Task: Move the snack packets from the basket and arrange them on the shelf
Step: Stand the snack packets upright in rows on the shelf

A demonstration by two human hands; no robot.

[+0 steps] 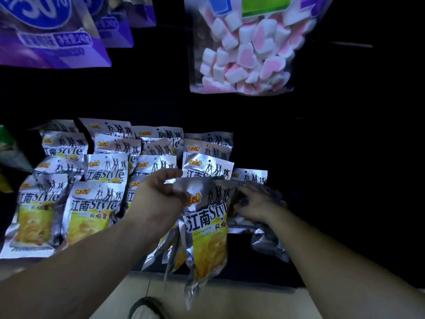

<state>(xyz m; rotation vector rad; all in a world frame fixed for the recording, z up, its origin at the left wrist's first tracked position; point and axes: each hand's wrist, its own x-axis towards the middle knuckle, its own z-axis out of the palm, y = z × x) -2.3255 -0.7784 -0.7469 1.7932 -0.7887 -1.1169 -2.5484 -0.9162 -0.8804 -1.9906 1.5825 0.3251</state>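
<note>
Dark shelf, rows of snack packets, marshmallow bag above

Right hand, just right of held packet, blurred, grip unclear. Up-left of packet, purple bags cut by top edge; marshmallow bag above it too

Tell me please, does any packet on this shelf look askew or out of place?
Yes. Beside the right hand, some silver packets lie tilted, plain side out, while the rows of packets on the left stand upright with labels facing front.
</note>
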